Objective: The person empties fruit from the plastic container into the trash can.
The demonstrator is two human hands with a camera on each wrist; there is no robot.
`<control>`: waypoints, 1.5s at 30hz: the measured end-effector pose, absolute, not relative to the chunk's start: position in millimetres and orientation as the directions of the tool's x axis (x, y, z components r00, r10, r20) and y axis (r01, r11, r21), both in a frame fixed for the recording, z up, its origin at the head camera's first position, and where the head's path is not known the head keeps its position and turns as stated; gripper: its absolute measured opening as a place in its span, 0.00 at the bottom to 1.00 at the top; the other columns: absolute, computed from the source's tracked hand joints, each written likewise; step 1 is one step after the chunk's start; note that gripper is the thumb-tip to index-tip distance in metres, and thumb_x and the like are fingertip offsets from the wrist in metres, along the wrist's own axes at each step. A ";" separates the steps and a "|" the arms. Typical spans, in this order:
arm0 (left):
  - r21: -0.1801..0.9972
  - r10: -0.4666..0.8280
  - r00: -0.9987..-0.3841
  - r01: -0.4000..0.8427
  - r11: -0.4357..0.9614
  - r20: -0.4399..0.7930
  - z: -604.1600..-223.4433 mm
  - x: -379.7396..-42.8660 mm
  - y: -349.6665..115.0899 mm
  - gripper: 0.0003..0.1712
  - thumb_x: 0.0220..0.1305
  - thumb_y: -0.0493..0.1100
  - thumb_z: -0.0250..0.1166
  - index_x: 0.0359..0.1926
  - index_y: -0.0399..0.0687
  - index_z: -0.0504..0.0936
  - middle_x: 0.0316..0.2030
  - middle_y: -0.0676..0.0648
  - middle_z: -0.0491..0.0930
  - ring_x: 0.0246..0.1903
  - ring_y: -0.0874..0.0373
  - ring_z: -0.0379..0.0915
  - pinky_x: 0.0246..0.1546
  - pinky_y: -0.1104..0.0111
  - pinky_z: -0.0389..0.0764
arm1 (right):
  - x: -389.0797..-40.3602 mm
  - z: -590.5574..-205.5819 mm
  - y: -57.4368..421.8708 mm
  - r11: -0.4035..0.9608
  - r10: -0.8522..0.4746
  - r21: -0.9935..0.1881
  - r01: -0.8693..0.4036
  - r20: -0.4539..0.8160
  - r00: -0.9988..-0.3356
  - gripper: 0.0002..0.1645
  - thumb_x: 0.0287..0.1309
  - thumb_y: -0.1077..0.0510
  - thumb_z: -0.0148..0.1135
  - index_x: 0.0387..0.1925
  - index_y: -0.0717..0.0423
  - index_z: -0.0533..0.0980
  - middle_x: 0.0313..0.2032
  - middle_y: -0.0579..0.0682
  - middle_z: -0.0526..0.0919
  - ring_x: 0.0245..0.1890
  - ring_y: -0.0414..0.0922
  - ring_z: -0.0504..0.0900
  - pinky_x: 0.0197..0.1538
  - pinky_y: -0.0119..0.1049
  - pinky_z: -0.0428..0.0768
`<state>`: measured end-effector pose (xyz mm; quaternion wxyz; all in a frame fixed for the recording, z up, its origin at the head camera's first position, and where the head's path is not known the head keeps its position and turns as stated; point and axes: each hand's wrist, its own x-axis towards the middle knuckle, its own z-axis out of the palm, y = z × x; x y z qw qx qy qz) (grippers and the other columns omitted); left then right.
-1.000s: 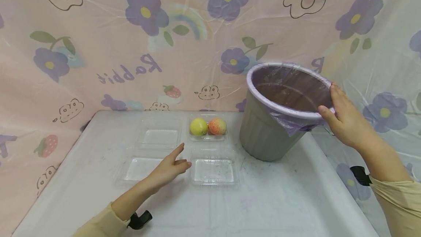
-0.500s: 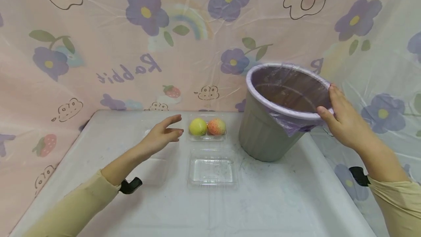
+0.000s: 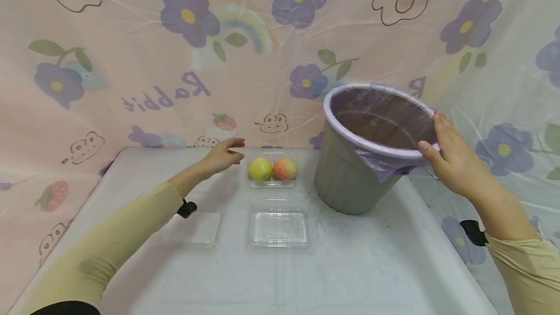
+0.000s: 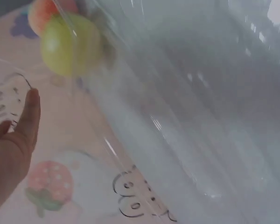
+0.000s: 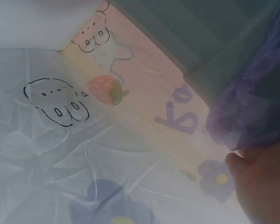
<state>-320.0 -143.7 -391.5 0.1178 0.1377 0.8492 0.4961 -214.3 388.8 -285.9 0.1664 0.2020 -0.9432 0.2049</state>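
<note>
My left hand (image 3: 220, 157) is at the back of the table, just left of a clear plastic box (image 3: 273, 183) that holds a yellow fruit (image 3: 260, 168) and a red-speckled peach (image 3: 285, 168). Its fingers are extended with no visible object in them; the left wrist view shows the hand (image 4: 14, 144) apart from the yellow fruit (image 4: 67, 44). At the right, my right hand (image 3: 459, 164) holds the rim of a grey trash can (image 3: 354, 179) lined with a purple plastic bag (image 3: 378, 162). The visible inside of the can shows only the liner.
Another clear box (image 3: 280, 227) sits in front of the fruit box, and one more clear box (image 3: 201, 230) lies to its left. Behind the white table (image 3: 350, 266) hangs a printed curtain (image 3: 245, 86), which also runs down both sides.
My left hand has moved from above the front boxes to the back of the table, beside the fruit box. My right hand stays on the trash can's rim.
</note>
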 end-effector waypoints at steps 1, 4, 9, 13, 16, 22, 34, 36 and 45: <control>0.866 0.359 -0.931 0.127 0.484 -0.064 -394.2 -326.4 -144.5 0.36 0.74 0.37 0.59 0.79 0.37 0.60 0.74 0.34 0.65 0.63 0.37 0.75 0.64 0.50 0.79 | -214.6 -286.1 388.5 0.834 -0.312 -0.319 -0.450 0.398 -0.863 0.44 0.82 0.49 0.41 0.78 0.77 0.38 0.78 0.76 0.38 0.80 0.67 0.35 0.82 0.52 0.31; 0.829 0.389 -0.919 0.171 0.533 -0.061 -400.9 -342.7 -146.2 0.34 0.73 0.35 0.59 0.77 0.37 0.63 0.73 0.34 0.67 0.65 0.37 0.73 0.64 0.50 0.79 | -215.2 -286.6 387.9 0.834 -0.311 -0.321 -0.448 0.397 -0.863 0.44 0.82 0.49 0.41 0.78 0.77 0.38 0.79 0.75 0.37 0.80 0.67 0.35 0.82 0.52 0.31; 0.748 0.450 -0.891 0.260 0.610 -0.058 -410.6 -365.0 -146.3 0.33 0.72 0.33 0.60 0.75 0.35 0.66 0.72 0.33 0.69 0.67 0.37 0.71 0.66 0.49 0.77 | -214.8 -287.1 387.3 0.838 -0.305 -0.321 -0.442 0.396 -0.866 0.44 0.82 0.49 0.42 0.78 0.76 0.38 0.79 0.74 0.37 0.80 0.66 0.35 0.82 0.51 0.31; 0.694 0.514 -0.854 0.323 0.643 -0.080 -415.8 -377.8 -144.6 0.31 0.70 0.32 0.61 0.73 0.34 0.69 0.68 0.33 0.73 0.65 0.36 0.73 0.65 0.50 0.78 | -212.7 -287.4 387.5 0.838 -0.297 -0.327 -0.436 0.397 -0.868 0.44 0.82 0.48 0.42 0.79 0.75 0.38 0.79 0.74 0.37 0.81 0.66 0.35 0.82 0.52 0.31; 0.673 0.533 -0.839 0.330 0.662 -0.113 -418.4 -384.8 -143.7 0.32 0.70 0.32 0.61 0.73 0.34 0.69 0.67 0.33 0.74 0.63 0.37 0.75 0.64 0.50 0.79 | -211.4 -287.7 387.8 0.837 -0.294 -0.334 -0.433 0.394 -0.871 0.44 0.82 0.49 0.41 0.79 0.75 0.38 0.79 0.73 0.37 0.81 0.66 0.34 0.82 0.51 0.31; 0.672 0.540 -0.823 0.302 0.677 -0.174 -421.5 -397.1 -142.7 0.33 0.70 0.35 0.64 0.74 0.35 0.68 0.69 0.32 0.72 0.65 0.37 0.74 0.63 0.50 0.79 | -209.5 -285.8 389.0 0.836 -0.290 -0.338 -0.433 0.399 -0.870 0.44 0.83 0.48 0.41 0.79 0.75 0.37 0.79 0.73 0.36 0.80 0.66 0.34 0.82 0.50 0.31; 0.723 0.566 -0.728 0.142 0.676 -0.387 -426.8 -412.4 -143.9 0.40 0.70 0.37 0.64 0.79 0.38 0.61 0.69 0.35 0.73 0.53 0.46 0.81 0.57 0.49 0.82 | -211.6 -285.7 388.3 0.839 -0.298 -0.327 -0.434 0.392 -0.870 0.44 0.82 0.49 0.41 0.79 0.75 0.37 0.79 0.73 0.37 0.80 0.66 0.35 0.82 0.51 0.31; 0.731 0.572 -0.718 0.131 0.670 -0.395 -427.3 -412.7 -142.2 0.40 0.71 0.37 0.63 0.79 0.38 0.59 0.70 0.34 0.72 0.52 0.46 0.81 0.57 0.48 0.82 | -211.9 -285.6 387.6 0.840 -0.297 -0.327 -0.432 0.387 -0.873 0.44 0.82 0.49 0.41 0.79 0.74 0.37 0.79 0.73 0.36 0.80 0.66 0.34 0.82 0.51 0.31; 0.776 0.553 -0.720 0.033 0.630 -0.419 -429.1 -412.8 -135.2 0.37 0.70 0.32 0.59 0.77 0.36 0.60 0.70 0.32 0.70 0.42 0.51 0.80 0.52 0.56 0.85 | -212.5 -284.6 386.6 0.846 -0.294 -0.326 -0.422 0.375 -0.879 0.44 0.82 0.49 0.41 0.79 0.73 0.37 0.80 0.73 0.36 0.81 0.66 0.34 0.82 0.52 0.31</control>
